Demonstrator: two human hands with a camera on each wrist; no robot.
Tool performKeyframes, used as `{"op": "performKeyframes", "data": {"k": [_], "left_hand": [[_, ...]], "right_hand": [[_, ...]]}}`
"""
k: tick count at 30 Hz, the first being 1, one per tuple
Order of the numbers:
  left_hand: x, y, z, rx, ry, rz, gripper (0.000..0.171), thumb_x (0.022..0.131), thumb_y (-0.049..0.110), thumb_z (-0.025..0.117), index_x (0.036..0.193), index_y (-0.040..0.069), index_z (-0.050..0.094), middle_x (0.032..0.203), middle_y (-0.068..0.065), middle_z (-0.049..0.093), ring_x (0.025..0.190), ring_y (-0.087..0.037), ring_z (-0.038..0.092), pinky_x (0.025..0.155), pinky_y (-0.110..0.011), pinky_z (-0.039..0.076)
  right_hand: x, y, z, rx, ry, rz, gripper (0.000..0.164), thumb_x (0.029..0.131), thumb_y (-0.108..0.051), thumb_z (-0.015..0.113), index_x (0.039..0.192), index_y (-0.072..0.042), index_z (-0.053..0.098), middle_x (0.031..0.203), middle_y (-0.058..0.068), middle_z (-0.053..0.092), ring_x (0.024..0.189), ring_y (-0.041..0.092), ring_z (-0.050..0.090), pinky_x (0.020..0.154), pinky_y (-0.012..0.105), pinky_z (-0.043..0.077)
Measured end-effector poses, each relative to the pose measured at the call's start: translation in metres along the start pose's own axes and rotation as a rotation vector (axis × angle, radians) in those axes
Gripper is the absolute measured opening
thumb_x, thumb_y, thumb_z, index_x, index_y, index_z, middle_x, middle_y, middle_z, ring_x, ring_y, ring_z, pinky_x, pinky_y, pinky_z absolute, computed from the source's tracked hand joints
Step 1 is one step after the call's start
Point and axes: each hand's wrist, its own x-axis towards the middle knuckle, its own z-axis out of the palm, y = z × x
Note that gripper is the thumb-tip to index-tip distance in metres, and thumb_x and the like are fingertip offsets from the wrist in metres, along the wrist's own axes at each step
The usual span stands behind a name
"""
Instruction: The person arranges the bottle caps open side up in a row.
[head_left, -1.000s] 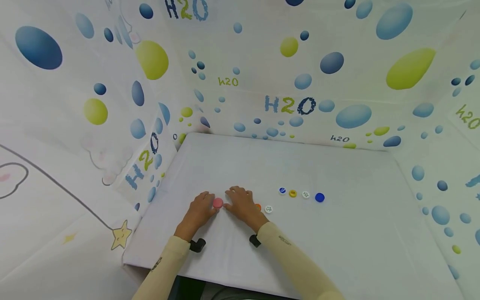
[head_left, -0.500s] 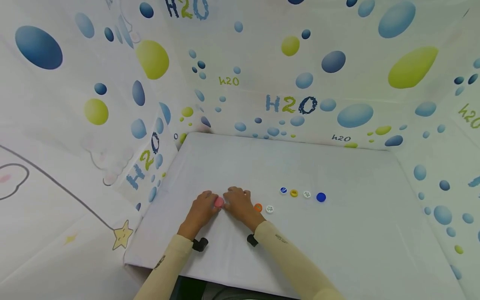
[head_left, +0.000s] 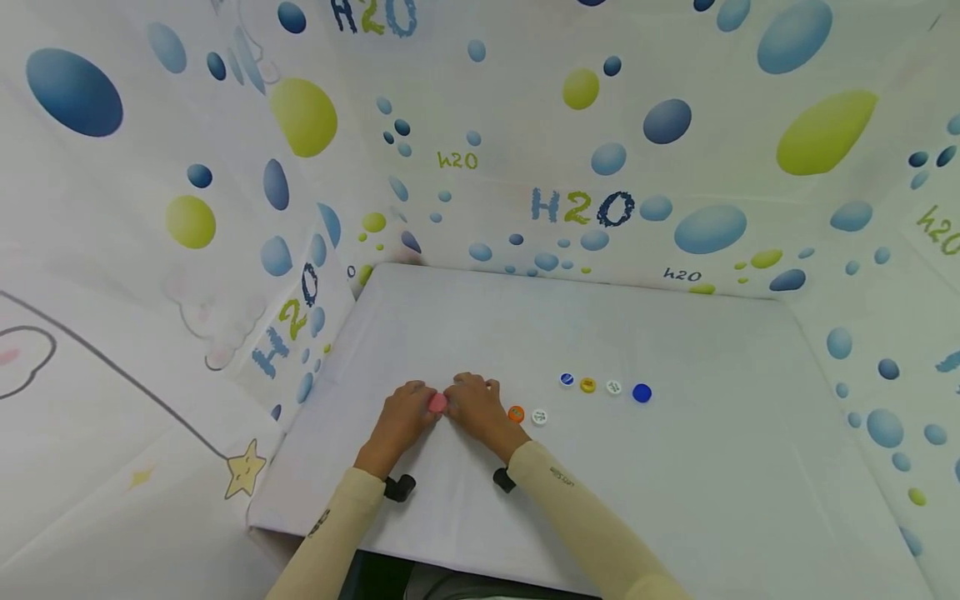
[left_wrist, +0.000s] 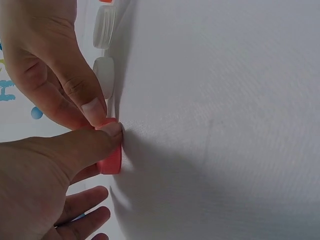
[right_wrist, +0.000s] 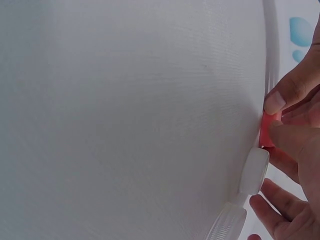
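A pinkish-red bottle cap (head_left: pixel 437 403) stands on the white cloth between my two hands. My left hand (head_left: pixel 405 418) pinches it, the thumb pressed on its near side in the left wrist view. From the other side my right hand (head_left: pixel 480 410) grips the same cap with thumb and fingers. Close beside the red cap stands a white cap (right_wrist: pixel 254 171), and a ribbed white cap (left_wrist: pixel 104 27) is further along; the right hand hides both in the head view. To that hand's right lie an orange cap (head_left: pixel 516 414) and another white cap (head_left: pixel 539 417).
Further right, a blue-and-white cap (head_left: pixel 567 380), a yellow cap (head_left: pixel 588 385), a white cap (head_left: pixel 613 388) and a larger blue cap (head_left: pixel 641 393) form a row. Patterned sheets (head_left: pixel 517 108) hang around the cloth-covered table (head_left: pixel 675 483), whose front edge is near my forearms.
My right hand has moved slightly left to the red cap, and its thumb now meets it. The left fingers have closed on the cap. The other visible caps stay put.
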Motion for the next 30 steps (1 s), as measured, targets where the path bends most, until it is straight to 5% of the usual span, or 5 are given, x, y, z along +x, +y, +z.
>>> {"op": "performKeyframes", "data": {"k": [12,23,30], "left_hand": [[0.001,0.002,0.0,0.011,0.079,0.076,0.027,0.086,0.01,0.082,0.106,-0.002,0.071,0.127,-0.025,0.068,0.123,-0.042,0.064,0.102,-0.059,0.051],[0.002,0.007,-0.005,0.013,0.03,0.049,0.033,0.085,0.013,0.086,0.109,0.005,0.065,0.132,-0.018,0.064,0.131,-0.039,0.058,0.11,-0.063,0.042],[0.002,0.009,-0.006,0.002,0.057,0.079,0.036,0.083,0.012,0.087,0.108,0.005,0.062,0.127,-0.016,0.064,0.127,-0.038,0.06,0.106,-0.063,0.043]], "right_hand": [[-0.002,-0.005,-0.006,0.087,0.022,0.01,0.037,0.105,-0.044,0.062,0.115,-0.013,0.08,0.139,0.009,0.068,0.131,0.03,0.06,0.1,0.061,0.043],[-0.002,-0.005,-0.014,0.207,0.022,0.079,0.038,0.1,-0.045,0.066,0.107,-0.01,0.081,0.133,0.011,0.069,0.129,0.03,0.06,0.104,0.064,0.038],[0.0,-0.006,-0.018,0.262,0.003,0.102,0.038,0.099,-0.043,0.064,0.104,-0.009,0.08,0.131,0.012,0.068,0.126,0.03,0.06,0.104,0.064,0.037]]}}
